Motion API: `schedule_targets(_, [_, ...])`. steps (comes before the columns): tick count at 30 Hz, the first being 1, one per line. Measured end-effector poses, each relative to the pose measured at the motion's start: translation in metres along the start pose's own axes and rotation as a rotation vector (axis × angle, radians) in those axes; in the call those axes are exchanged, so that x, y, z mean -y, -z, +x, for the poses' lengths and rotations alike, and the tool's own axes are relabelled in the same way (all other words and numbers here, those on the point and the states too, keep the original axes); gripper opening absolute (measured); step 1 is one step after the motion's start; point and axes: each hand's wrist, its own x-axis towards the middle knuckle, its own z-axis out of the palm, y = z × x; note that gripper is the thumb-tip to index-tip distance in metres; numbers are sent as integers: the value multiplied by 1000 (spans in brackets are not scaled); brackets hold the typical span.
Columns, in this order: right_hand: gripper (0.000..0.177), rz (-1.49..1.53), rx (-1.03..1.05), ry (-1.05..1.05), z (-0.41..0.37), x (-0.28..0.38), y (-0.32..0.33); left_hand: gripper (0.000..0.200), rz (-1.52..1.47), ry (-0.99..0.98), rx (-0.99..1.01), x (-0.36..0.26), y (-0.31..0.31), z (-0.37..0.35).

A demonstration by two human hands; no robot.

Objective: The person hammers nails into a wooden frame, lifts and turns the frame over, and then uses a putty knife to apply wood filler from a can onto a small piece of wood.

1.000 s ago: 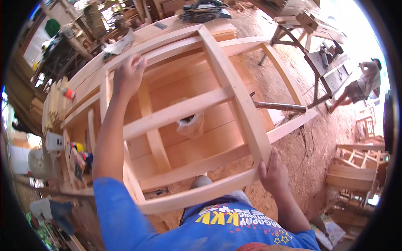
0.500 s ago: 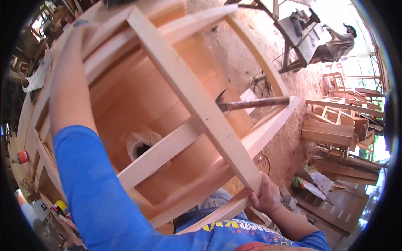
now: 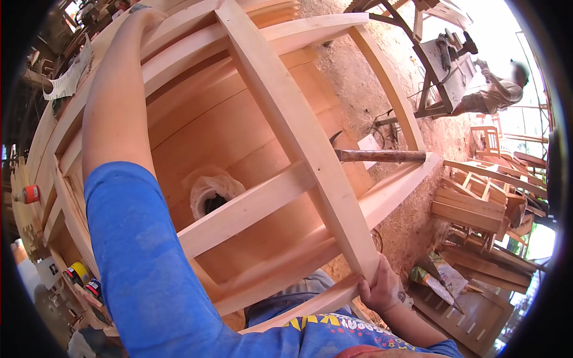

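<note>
Right grip [image 3: 382,289] closed on wooden frame [image 3: 310,137], left grip [image 3: 149,20] unclear; plastic bag [image 3: 206,184] holding dark contents [image 3: 213,204]

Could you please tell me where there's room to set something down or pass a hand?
A hand might pass between the plastic bag and the long rail, over bare boards. Bare floor shows between the frame and piled furniture. Crowded: around the hammer and right hand.

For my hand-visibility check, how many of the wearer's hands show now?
2: the right hand grips the near corner of the wooden frame; the left hand is at its far side, fingers unclear.
</note>
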Motion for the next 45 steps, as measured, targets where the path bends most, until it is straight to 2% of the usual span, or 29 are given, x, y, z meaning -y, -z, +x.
schedule_targets(4, [76, -61, -43, 45, 0, 2, -1, 32, -41, 125, -120, -2, -7, 3])
schedule_targets(6, [76, -47, -31, 28, 0, 2, 0, 33, 238, -203, -39, 4, -3, 4])
schedule_targets(8, [73, -20, -46, 31, 1, 2, -1, 31, 386, -380, -131, 22, 1, 11])
schedule_targets(9, [72, -8, -54, 32, 1, 2, -1, 27, 392, -397, -261, 34, -4, 20])
schedule_targets(11, [71, -18, -60, 34, 2, 2, -1, 20, -27, -290, -475, 39, -5, 17])
schedule_targets(13, [71, -26, -57, 25, 1, 3, 0, 12, -881, -19, -597, 20, -12, -15])
schedule_targets(15, [71, -26, -50, 8, 0, 4, -1, 15, -1425, -348, -658, 1, -17, -82])
schedule_targets(17, [70, -5, -51, 6, 0, 2, -3, 19, -1701, -395, -827, 23, -7, -89])
schedule_targets(19, [71, 12, -43, -20, -3, 1, -3, 21, -1698, -120, -1115, 78, 16, -43])
schedule_targets(20, [73, 20, -32, -42, -6, 0, -4, 21, -1715, -159, -1189, 88, 20, -55])
schedule_targets(23, [75, 42, -31, -21, -5, -1, -8, 19, -1626, -195, -1249, 129, 30, -108])
schedule_targets(27, [74, 29, -66, 24, -5, -2, -8, 17, -1642, 114, -1423, 172, 61, -199])
schedule_targets(28, [74, 31, -68, 29, -4, 0, -7, 18, -1549, 280, -1475, 187, 70, -219])
schedule_targets(29, [74, 31, -74, 34, -5, -1, -8, 25, -1790, -24, -1661, 234, 73, -216])
schedule_targets(30, [73, 29, -80, 39, -6, -4, -10, 48, -1814, -4, -1612, 268, 80, -235])
schedule_targets(32, [72, 14, -98, 46, -9, -5, -11, 66, -1825, 279, -1582, 266, 72, -285])
schedule_targets(34, [71, 2, -137, 55, -8, -2, -13, 81, -1750, 452, -1470, 280, 54, -328])
schedule_targets(37, [69, 2, -130, 40, -10, -6, -15, 78, -1567, 779, -1363, 293, -4, -369])
schedule_targets(39, [69, 69, -109, 34, -8, -4, -13, 70, -1351, 836, -1216, 318, -51, -395])
schedule_targets(41, [68, 79, -112, 57, -7, -3, -12, 58, -1204, 679, -992, 326, -89, -440])
schedule_targets(45, [66, 51, -149, 114, -7, -6, -15, 46, -917, 553, -846, 275, -134, -534])
